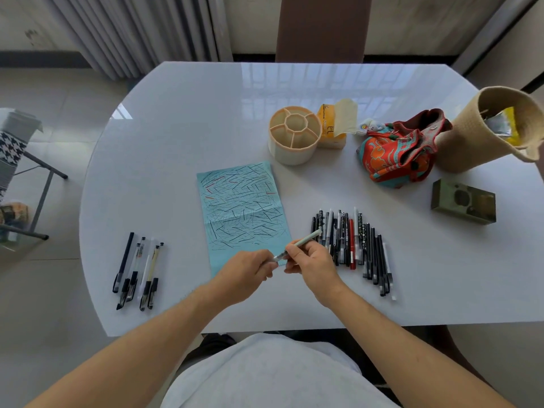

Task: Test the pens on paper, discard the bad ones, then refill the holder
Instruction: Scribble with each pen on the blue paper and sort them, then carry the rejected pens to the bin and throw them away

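Observation:
A pale green pen [306, 238] is held over the near edge of the light blue paper [241, 207], which is covered in short ink strokes. My right hand [312, 265] grips the pen's barrel. My left hand [250, 272] pinches its lower end, where a cap or tip sits; which one is unclear. A row of many dark pens [353, 245] lies right of the paper. A smaller group of several pens [138, 269] lies to the left. The round cream holder [294, 134], divided into compartments, stands behind the paper with nothing in it.
Behind the holder sits a yellow tissue pack [334, 128]. A red patterned cloth bag [397, 148], a woven basket [494, 128] and an olive box [463, 200] occupy the right side of the white table [176, 128]. A brown chair [322, 28] stands at the far edge.

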`<state>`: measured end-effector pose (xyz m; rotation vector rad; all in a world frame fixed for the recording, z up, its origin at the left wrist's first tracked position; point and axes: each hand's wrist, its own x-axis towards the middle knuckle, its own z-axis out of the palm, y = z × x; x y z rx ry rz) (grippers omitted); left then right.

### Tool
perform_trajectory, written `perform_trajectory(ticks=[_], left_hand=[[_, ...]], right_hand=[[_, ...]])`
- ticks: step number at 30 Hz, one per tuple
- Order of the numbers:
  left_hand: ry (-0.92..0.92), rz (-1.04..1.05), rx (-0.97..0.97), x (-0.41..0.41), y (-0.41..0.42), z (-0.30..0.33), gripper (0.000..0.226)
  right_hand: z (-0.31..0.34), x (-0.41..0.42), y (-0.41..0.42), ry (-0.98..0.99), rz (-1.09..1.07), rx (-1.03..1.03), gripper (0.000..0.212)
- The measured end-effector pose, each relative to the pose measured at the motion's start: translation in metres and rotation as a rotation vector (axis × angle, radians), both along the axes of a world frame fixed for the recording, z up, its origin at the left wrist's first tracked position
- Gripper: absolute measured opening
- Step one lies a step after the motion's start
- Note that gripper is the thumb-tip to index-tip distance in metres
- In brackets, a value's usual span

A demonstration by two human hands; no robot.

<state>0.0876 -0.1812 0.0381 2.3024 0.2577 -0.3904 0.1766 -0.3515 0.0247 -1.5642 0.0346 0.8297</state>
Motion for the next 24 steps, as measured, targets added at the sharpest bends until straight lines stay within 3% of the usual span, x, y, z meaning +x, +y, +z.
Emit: perform_trajectory(ticks=[5,9,14,18,24], left_hand=[[-0.022,0.022,0.105,-0.005,0.018,-0.012,0.023],[0.026,0.088,0.153,-0.025,0.037,-0.022,0.022],[0.101,0.147,0.216,-0.043,0.054,-0.03,0.023],[0.131,0.188,0.218,-0.06,0.058,-0.036,0.022],[0.177,0.276,0.209,-0.093,0.061,-0.042,0.021]], right_hand=[[0.005,0.035,-0.006,-0.032,-0.117,-0.088,0.006],[0.005,0.069,-0.035,-0.38,0.051,-0.537,0.007],[-0.006,0.088,-0.05,-0.566,0.235,-0.793,0.02],[-0.016,0.093,-0.051,-0.636,0.311,-0.874,0.029],[-0.025,0.089,-0.053,-0.723,0.272,-0.851,0.021]])
